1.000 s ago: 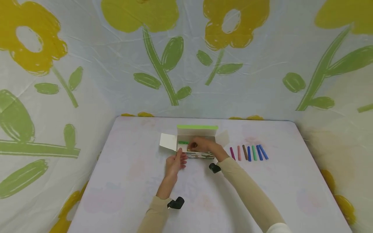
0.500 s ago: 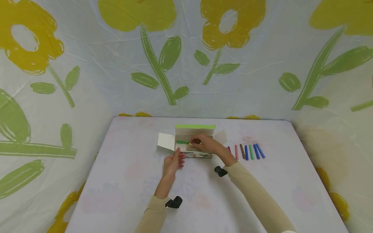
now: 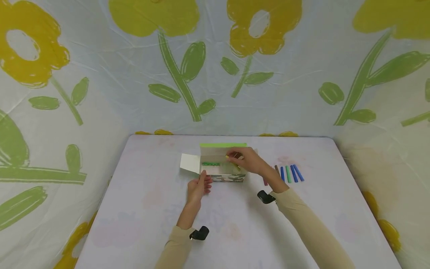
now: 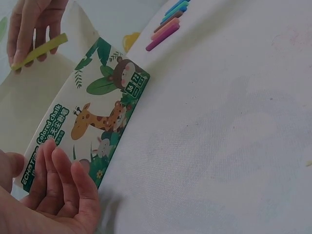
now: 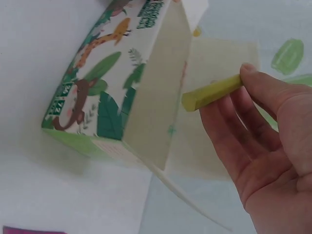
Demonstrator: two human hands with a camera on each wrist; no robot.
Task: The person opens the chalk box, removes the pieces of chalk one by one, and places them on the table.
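Note:
An open cardboard chalk box [image 3: 226, 178], printed with a giraffe and leaves, stands on the table with its lid and end flaps up. My left hand [image 3: 197, 189] holds its front wall near the left end, thumb at the top edge and fingers against the printed face [image 4: 87, 131]. Between the thumb and fingers of my right hand [image 5: 278, 141] is a yellow chalk stick [image 5: 212, 93], raised over the right part of the box. Inside the box a green strip [image 3: 211, 164] shows; the rest of the inside is hard to make out.
Right of the box, several loose chalk sticks [image 3: 288, 174] lie in a row, blue, green, brown and others, partly behind my right arm. A magenta stick [image 4: 163, 37] lies closest to the box. A flowered cloth [image 3: 161, 108] hangs behind the table.
My right hand has come up out of the box and moved right with the yellow chalk stick, which now shows plainly. My left hand stays on the box's front wall.

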